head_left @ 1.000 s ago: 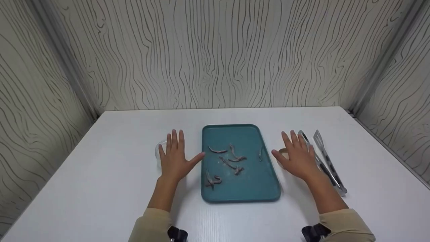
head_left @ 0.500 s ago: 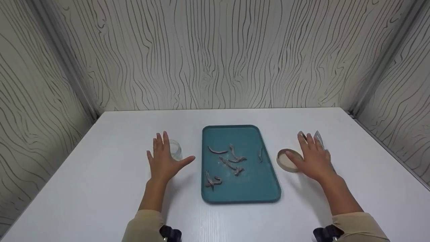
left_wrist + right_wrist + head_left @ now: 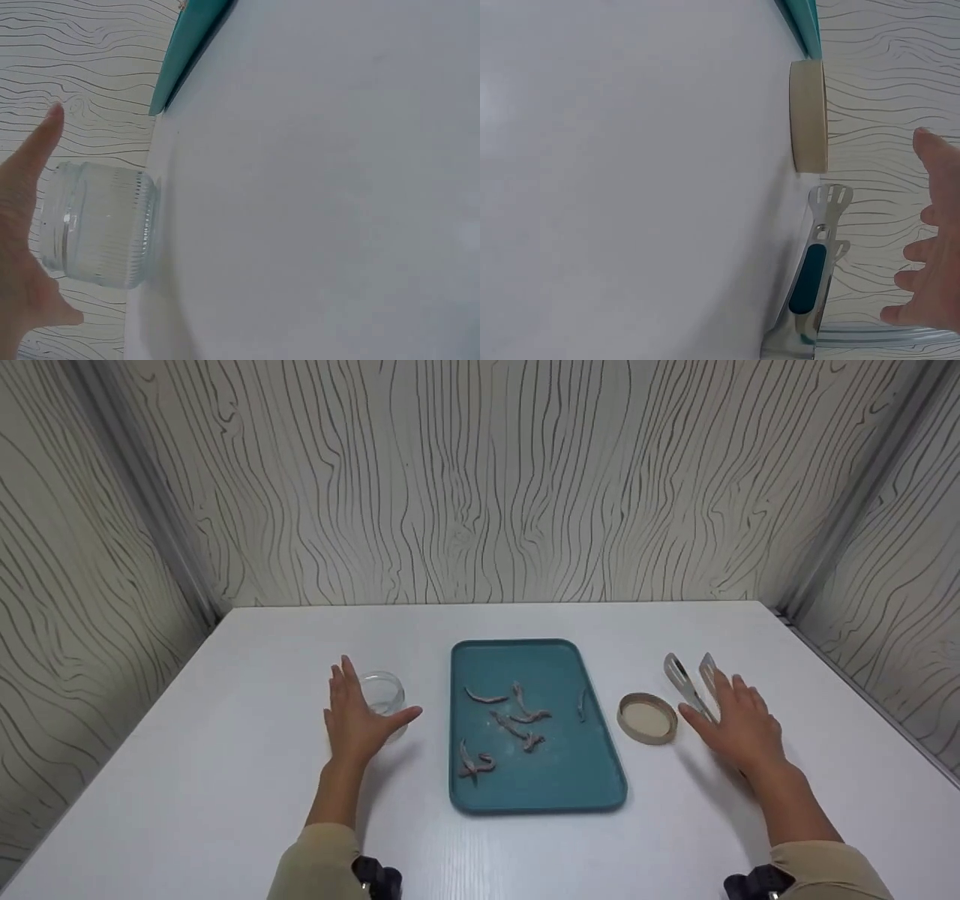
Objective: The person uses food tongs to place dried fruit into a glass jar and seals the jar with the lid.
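My left hand (image 3: 355, 727) hovers beside a clear glass jar (image 3: 384, 694), thumb spread wide from the fingers, holding nothing. The left wrist view shows the ribbed glass jar (image 3: 105, 225) standing between thumb and fingers. Over on the right, my right hand (image 3: 742, 731) is spread above metal tongs (image 3: 686, 682), covering their handle end in the head view. Dark grips and slotted tips show on the tongs (image 3: 810, 277) in the right wrist view. A round tan lid (image 3: 647, 718) lies left of that hand, its hollow side up.
A teal tray (image 3: 555, 787) lies mid-table between the hands, with several thin greyish-brown, worm-like strips (image 3: 517, 727) scattered on it. The white table (image 3: 247, 750) ends at patterned walls (image 3: 480, 495) behind and at both sides.
Both hands have moved apart, the left hand leftward and the right hand rightward. The jar and the lid have come into fuller view. The tray and its strips stay put.
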`<state>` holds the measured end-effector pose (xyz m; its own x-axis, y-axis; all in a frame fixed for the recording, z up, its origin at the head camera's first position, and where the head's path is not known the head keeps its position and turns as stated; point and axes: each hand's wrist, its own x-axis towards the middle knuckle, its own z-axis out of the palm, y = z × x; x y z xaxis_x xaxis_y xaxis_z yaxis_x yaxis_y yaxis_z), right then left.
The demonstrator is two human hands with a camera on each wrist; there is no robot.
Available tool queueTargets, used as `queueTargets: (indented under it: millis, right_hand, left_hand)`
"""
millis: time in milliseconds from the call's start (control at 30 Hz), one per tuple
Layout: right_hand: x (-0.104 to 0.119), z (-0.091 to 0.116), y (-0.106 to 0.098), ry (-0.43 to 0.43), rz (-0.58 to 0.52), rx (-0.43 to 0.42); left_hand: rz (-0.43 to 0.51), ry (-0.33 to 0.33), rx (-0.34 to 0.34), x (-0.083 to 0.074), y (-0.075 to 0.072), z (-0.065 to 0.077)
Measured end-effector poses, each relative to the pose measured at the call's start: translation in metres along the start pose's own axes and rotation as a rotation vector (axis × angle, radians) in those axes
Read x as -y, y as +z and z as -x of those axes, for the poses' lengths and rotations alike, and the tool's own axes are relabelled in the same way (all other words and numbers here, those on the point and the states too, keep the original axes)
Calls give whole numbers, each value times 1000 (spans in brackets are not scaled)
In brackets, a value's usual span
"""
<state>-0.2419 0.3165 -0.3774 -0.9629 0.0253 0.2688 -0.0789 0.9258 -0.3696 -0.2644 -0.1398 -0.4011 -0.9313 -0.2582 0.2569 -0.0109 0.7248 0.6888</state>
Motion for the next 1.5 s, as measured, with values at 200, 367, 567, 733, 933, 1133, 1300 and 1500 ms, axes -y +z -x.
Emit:
queueTargets:
  millis: [200,367,567,733,933,1133,1300,1500]
  right_hand:
    - [-13,1,2,62,25,-1]
    - [-18,3,5,121,17,72]
    - [-26,6,9,185,9,174]
    - [-32,8,13,207,2,209]
    - [-33,9,15,212,7,195]
    - [-33,8,15,215,27,166]
    - [-36,6,18,234,41,156]
    - [-38,4,19,256,48,170]
  left_hand:
    - [90,9,-39,6,5,0]
    - [177,-7,-52,11,6,0]
    - [246,-34,10,17,8,-1]
    - [258,-46,29,21,9,-1]
    - [263,-65,37,24,9,-1]
    - [279,-69,39,24,9,0]
    - [286,-61,38,23,9,-1]
    - [282,-66,38,23,9,-2]
